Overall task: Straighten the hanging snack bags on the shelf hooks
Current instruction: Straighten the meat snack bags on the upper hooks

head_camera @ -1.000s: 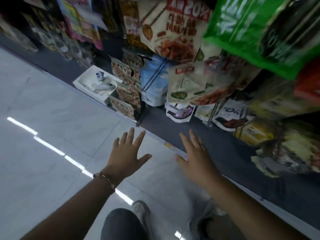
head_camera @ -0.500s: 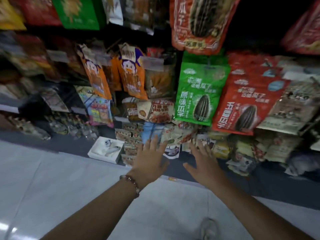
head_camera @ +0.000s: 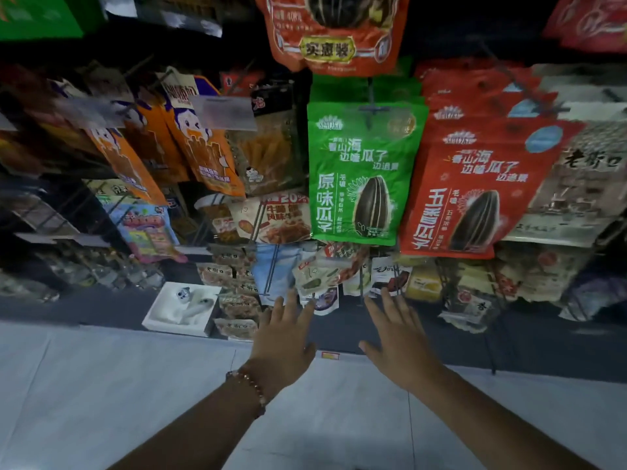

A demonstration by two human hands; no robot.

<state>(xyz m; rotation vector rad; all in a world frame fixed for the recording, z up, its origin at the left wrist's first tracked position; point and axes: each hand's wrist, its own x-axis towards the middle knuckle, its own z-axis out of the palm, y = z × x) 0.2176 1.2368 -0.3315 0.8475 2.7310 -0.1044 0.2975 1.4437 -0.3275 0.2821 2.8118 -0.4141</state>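
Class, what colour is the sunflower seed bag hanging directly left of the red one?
Green sunflower seed bag, white lettering; head view.

Green sunflower-seed bag (head_camera: 364,174): white lettering, one black seed striped pale; red sunflower-seed bag (head_camera: 475,195) just beside it carries the same white lettering and dark striped seed, with a light blue disc near its top. Orange snack bags (head_camera: 203,147) show a white cartoon figure; a larger orange-red bag (head_camera: 334,32) above bears a yellow label. White tray (head_camera: 183,308) low down; beaded bracelet (head_camera: 249,390) reddish-brown; floor (head_camera: 101,401) pale grey.
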